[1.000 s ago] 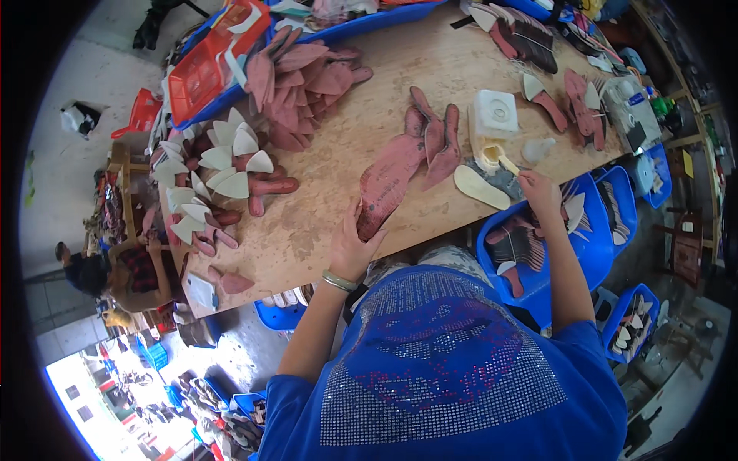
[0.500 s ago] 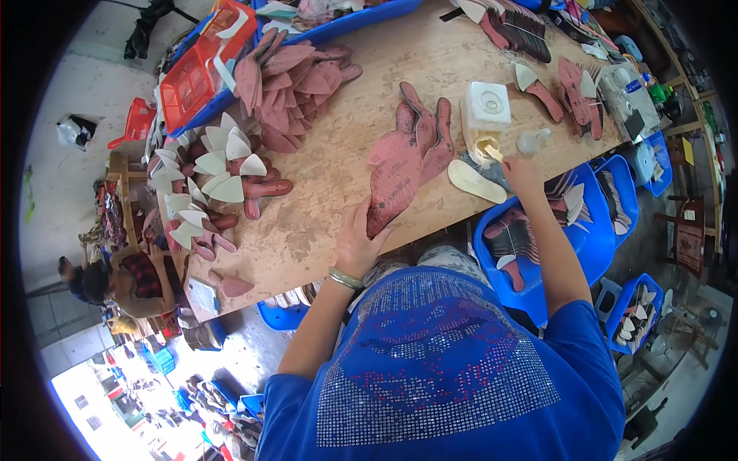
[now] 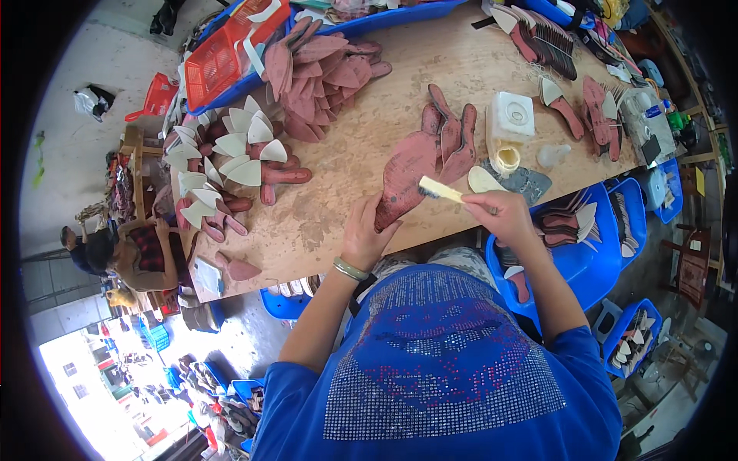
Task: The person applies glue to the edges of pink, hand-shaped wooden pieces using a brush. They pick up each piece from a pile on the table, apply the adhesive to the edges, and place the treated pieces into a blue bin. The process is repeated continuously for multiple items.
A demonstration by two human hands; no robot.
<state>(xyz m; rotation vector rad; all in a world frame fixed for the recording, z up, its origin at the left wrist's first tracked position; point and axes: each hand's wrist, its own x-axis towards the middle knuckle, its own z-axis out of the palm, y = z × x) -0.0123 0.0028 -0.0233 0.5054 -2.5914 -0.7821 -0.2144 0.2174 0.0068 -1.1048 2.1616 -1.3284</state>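
My left hand (image 3: 364, 233) is closed on the heel-side end of a reddish shoe insole (image 3: 407, 170) lying on the wooden table (image 3: 338, 161), thumb and fingers on its near edge. In my right hand (image 3: 503, 217) is a pale-handled brush (image 3: 441, 190) with dark bristles, its head over the insole's right side. Several more insoles (image 3: 452, 131) lie partly under and beyond this one. To the right stands a white plastic container (image 3: 510, 115) with an open, yellowish-rimmed mouth (image 3: 504, 158). Beside it are a cream sole-shaped piece (image 3: 484, 180) and a dark grey piece (image 3: 526, 185).
A heap of reddish insoles (image 3: 323, 77) and pieces with white tips (image 3: 246, 146) cover the left side. Red baskets (image 3: 211, 73) stand beyond. Blue bins (image 3: 573, 257) with insoles sit off the table's near right edge. Another person (image 3: 142, 250) is at far left.
My right hand has brought the brush from the container's mouth leftward to the insole. My left hand keeps its hold on the insole. The whole view has shifted slightly.
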